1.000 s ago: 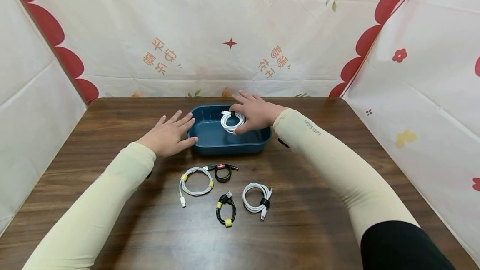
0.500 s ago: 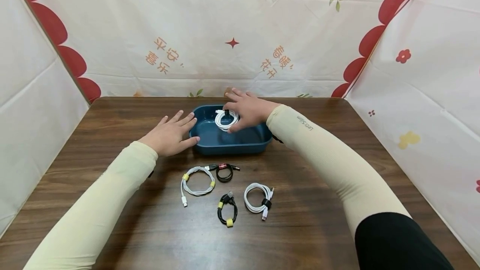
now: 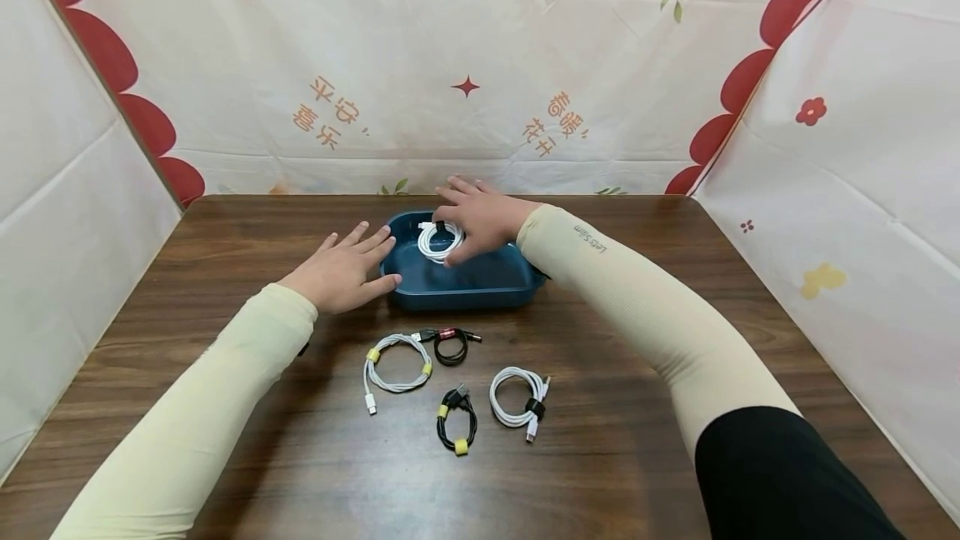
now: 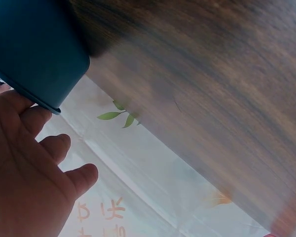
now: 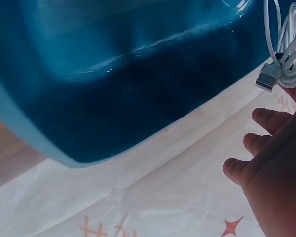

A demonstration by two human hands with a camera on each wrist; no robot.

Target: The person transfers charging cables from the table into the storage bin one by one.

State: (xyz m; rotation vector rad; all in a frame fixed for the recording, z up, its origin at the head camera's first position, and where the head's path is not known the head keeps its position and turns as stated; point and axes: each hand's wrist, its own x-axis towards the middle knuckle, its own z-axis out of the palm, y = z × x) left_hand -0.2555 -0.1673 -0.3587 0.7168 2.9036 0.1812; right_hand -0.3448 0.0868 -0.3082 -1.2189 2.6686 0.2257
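Note:
A blue plastic basin (image 3: 465, 297) stands near the back of the wooden table. My right hand (image 3: 487, 222) is above it and pinches a coiled white USB cable (image 3: 429, 255) between thumb and index finger, the other fingers spread. In the right wrist view, the cable's USB plug (image 5: 268, 77) hangs by a black strap. At the basin's left end, my left hand (image 3: 337, 272) touches the rim with straight, spread fingers. The left wrist view shows its fingertips against the basin's outer wall (image 4: 44, 54); the thumb is not seen there.
On the table in front of the basin lie a white cable with yellow ties (image 3: 397, 387), a small black cable (image 3: 452, 361), a black cable with yellow ties (image 3: 472, 423) and a white cable with a black strap (image 3: 512, 420). A printed cloth (image 3: 420, 40) hangs behind the table.
My right hand has moved left across the basin, carrying the white USB cable toward the basin's left end. The left hand has stayed at the rim.

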